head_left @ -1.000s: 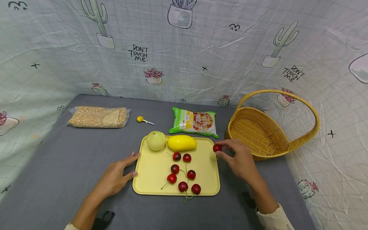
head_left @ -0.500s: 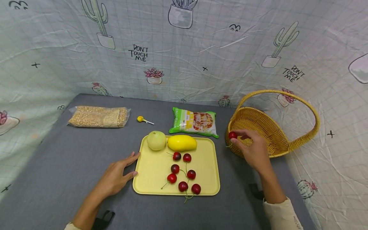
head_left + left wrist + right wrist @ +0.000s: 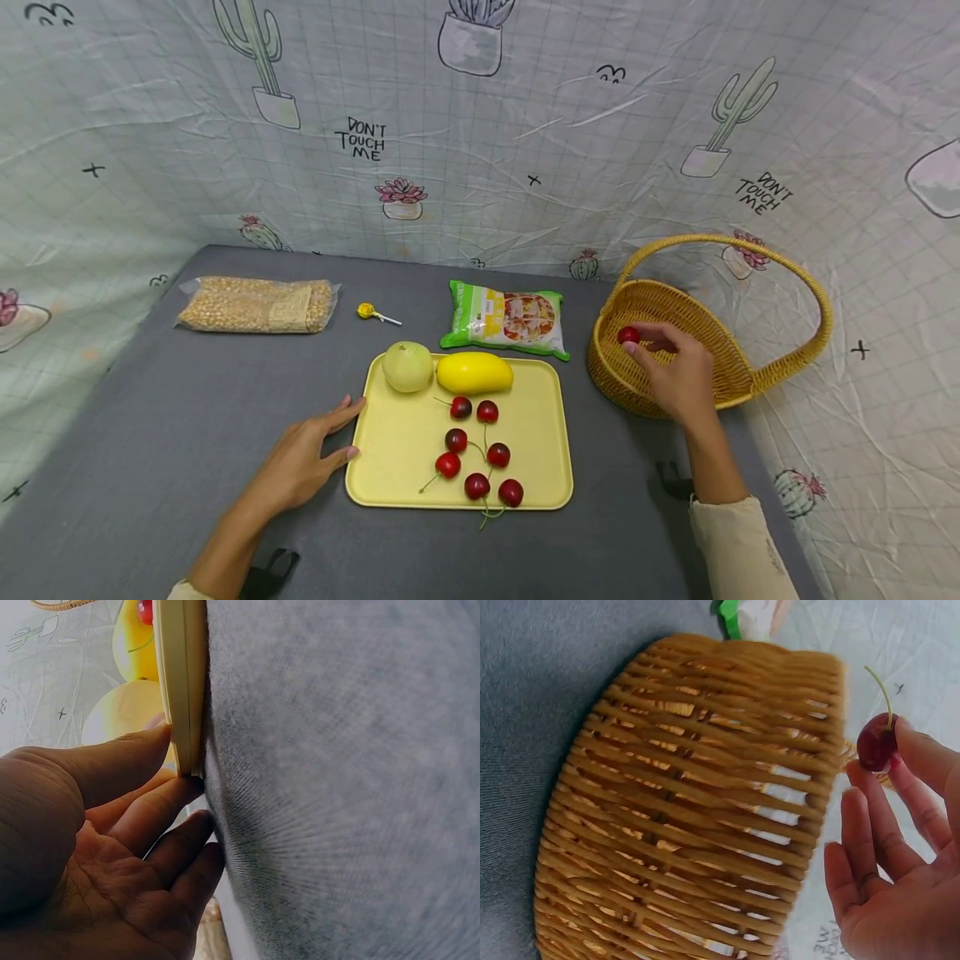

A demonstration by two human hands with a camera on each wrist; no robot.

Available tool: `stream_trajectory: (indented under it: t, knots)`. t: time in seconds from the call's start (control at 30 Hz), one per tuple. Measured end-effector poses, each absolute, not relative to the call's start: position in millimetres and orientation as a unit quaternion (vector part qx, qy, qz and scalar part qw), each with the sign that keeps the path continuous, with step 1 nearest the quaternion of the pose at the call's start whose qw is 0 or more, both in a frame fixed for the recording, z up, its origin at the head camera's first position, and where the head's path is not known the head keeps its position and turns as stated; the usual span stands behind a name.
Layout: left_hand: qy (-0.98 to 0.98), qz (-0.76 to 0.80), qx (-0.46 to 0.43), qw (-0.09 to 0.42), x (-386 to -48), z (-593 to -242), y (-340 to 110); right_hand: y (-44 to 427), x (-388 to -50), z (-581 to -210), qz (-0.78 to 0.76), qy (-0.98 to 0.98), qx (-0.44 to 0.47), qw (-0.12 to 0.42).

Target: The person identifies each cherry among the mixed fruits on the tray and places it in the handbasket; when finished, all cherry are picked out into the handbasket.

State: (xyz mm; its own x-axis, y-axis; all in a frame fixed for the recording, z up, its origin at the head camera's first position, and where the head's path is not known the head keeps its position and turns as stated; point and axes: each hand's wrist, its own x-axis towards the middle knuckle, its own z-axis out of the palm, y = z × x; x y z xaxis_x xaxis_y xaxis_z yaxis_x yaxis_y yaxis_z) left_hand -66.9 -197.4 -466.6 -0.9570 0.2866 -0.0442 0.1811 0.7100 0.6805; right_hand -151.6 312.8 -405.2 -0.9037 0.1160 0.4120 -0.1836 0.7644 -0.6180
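My right hand [image 3: 678, 371] pinches a dark red cherry [image 3: 628, 335] between thumb and fingertips, over the left part of the wicker basket [image 3: 723, 340]. In the right wrist view the cherry [image 3: 877, 742], its green stem upward, is level with the basket's rim, outside its woven wall [image 3: 682, 802]. The left hand [image 3: 300, 457] touches the left edge of the yellow tray [image 3: 397, 492], fingers loosely extended; its thumb and fingertips meet the rim in the left wrist view. On the tray lie several cherries [image 3: 447, 465], a pale green round fruit [image 3: 407, 367] and a yellow mango-like fruit [image 3: 475, 372].
Behind the tray lie a green and white snack packet [image 3: 510, 319] and a yellow lollipop [image 3: 366, 311]. A clear bag of yellowish kernels [image 3: 255, 306] rests at the back left. The basket's tall handle [image 3: 821, 308] arches above it on the right. Patterned cloth hangs behind the grey table.
The right hand has carried its cherry rightward and away from me, from the tray's right edge to over the basket. The left hand and the things on the tray have stayed in place.
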Motion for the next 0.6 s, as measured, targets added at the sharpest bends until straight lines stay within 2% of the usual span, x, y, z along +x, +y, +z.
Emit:
stream_trajectory:
  t: [0.37, 0.6]
  knots:
    - [0.921, 0.361, 0.126, 0.074, -67.0, -467.4, -197.5, 324.1, -169.7, -414.8, 0.353, -0.913, -0.041, 0.200]
    - [0.922, 0.361, 0.122, 0.075, -67.0, -467.8, -197.6, 327.8, -184.2, -421.3, 0.348, -0.922, -0.048, 0.163]
